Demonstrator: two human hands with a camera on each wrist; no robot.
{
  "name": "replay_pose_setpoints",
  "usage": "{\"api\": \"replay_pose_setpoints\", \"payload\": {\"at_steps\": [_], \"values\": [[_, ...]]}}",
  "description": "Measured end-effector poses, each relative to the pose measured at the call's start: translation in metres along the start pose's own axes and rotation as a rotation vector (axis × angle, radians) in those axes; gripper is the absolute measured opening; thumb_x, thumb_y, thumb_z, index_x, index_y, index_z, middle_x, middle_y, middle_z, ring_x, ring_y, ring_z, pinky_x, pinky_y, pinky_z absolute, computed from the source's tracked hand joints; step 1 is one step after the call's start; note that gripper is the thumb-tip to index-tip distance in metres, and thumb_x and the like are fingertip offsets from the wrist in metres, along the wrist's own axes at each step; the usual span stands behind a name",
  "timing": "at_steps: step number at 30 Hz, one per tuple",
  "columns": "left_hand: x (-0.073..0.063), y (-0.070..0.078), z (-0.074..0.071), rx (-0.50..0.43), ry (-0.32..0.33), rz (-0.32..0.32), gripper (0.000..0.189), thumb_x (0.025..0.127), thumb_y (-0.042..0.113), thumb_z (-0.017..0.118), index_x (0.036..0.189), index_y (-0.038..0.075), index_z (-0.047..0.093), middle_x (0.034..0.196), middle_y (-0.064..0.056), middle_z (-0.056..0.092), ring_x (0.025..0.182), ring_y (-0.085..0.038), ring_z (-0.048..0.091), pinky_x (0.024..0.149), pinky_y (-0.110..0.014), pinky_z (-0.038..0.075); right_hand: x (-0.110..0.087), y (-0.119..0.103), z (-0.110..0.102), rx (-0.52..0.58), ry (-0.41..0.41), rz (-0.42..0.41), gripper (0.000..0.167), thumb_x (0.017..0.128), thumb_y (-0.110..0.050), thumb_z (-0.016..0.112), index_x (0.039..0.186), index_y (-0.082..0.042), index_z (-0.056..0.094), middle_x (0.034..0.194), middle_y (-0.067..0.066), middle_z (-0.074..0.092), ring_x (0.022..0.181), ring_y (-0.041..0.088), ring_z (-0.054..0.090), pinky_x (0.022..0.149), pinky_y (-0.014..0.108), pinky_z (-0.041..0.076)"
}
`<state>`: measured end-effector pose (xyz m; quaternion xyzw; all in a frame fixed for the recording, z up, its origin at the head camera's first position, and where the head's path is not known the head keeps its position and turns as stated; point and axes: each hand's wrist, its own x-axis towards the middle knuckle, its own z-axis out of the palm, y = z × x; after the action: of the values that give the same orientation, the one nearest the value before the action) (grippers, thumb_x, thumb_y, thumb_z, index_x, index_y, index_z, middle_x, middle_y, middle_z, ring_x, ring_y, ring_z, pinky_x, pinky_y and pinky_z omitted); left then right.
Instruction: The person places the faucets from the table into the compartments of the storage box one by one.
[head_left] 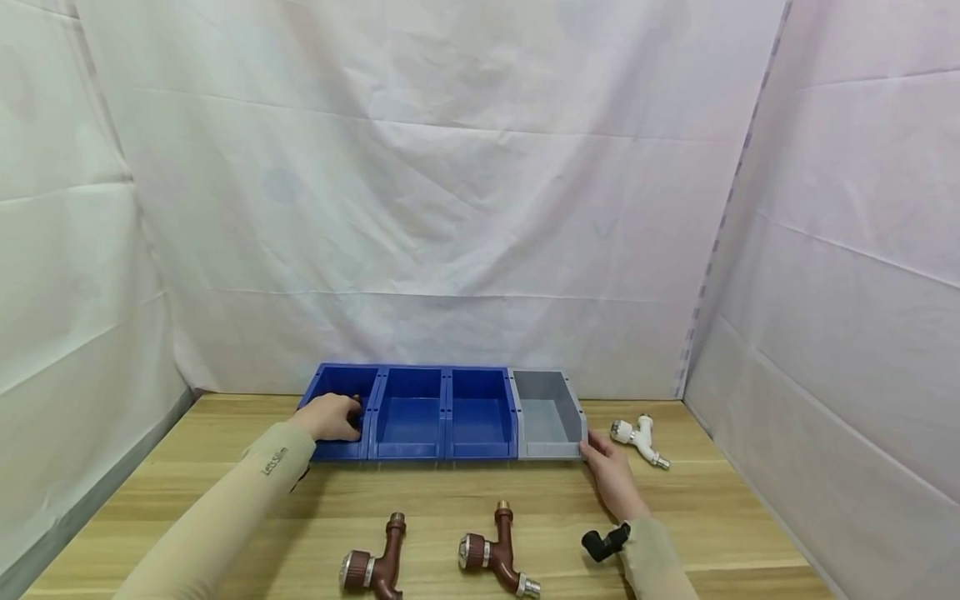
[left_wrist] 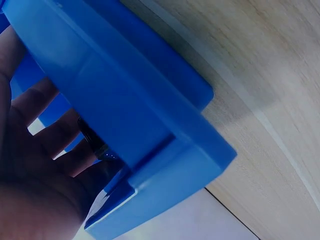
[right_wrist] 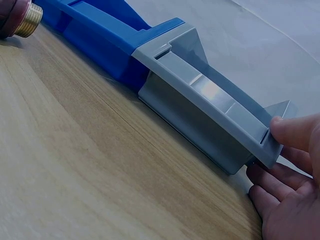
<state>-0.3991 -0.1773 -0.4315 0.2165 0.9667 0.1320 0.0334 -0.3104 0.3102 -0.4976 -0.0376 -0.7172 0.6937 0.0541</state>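
Observation:
In the head view my left hand (head_left: 330, 417) reaches into the leftmost blue bin (head_left: 337, 451), around a dark brown piece (head_left: 355, 414) mostly hidden by the fingers. The left wrist view shows the palm (left_wrist: 35, 175), with the fingers passing behind the bin's front wall (left_wrist: 115, 95). A dark glossy part (left_wrist: 95, 142) shows between fingers and wall; I cannot tell whether the hand grips it. At the row's other end, my right hand (head_left: 613, 475) pinches the front corner of the grey bin (head_left: 551, 450), its thumb (right_wrist: 287, 130) on the rim and fingers underneath.
Two blue bins (head_left: 408, 451) stand between the held ones. Two brown taps (head_left: 386, 567) lie at the table's front; a white tap (head_left: 642, 437) lies to the right. A black angular piece (head_left: 606, 543) sits at my right sleeve. White cloth (head_left: 450, 208) encloses the wooden table (head_left: 247, 467).

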Motion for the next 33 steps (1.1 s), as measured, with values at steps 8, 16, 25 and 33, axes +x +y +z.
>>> {"api": "replay_pose_setpoints", "payload": {"at_steps": [8,16,25,33], "values": [[0.0006,0.0018,-0.0017,-0.009,-0.003,-0.006,0.044,0.075,0.022,0.077,0.113,0.003,0.069,0.108,-0.013,0.067,0.094,-0.031,0.062,0.079,-0.049,0.050,0.0019,0.0001,0.0005,0.006,0.009,-0.003,0.053,0.101,-0.010,0.050,0.147,0.008,0.030,0.151,0.025,0.030,0.137,0.028,0.031,0.103,0.023,0.034],[-0.0018,0.0039,-0.0024,-0.002,-0.006,-0.005,0.041,0.076,0.020,0.078,0.112,0.003,0.069,0.107,-0.013,0.067,0.094,-0.032,0.062,0.078,-0.050,0.050,0.0025,0.0008,0.0001,0.008,0.009,0.005,0.052,0.101,-0.009,0.049,0.147,0.008,0.031,0.151,0.024,0.030,0.137,0.028,0.031,0.097,0.016,0.037],[-0.0003,0.0046,-0.0029,0.014,-0.011,0.001,0.038,0.075,0.018,0.078,0.109,0.003,0.070,0.103,-0.012,0.067,0.089,-0.030,0.062,0.075,-0.049,0.051,0.0019,-0.0005,0.0010,-0.009,0.008,0.005,0.053,0.101,-0.010,0.048,0.148,0.007,0.029,0.152,0.024,0.029,0.138,0.028,0.030,0.111,0.038,0.025],[0.0027,0.0043,-0.0007,0.021,-0.016,-0.008,0.029,0.075,0.018,0.078,0.101,0.008,0.071,0.095,-0.006,0.067,0.082,-0.025,0.061,0.071,-0.046,0.050,0.0024,0.0003,0.0004,-0.021,0.021,0.009,0.054,0.100,-0.011,0.051,0.147,0.007,0.031,0.151,0.023,0.031,0.137,0.028,0.031,0.111,0.040,0.025]]}}
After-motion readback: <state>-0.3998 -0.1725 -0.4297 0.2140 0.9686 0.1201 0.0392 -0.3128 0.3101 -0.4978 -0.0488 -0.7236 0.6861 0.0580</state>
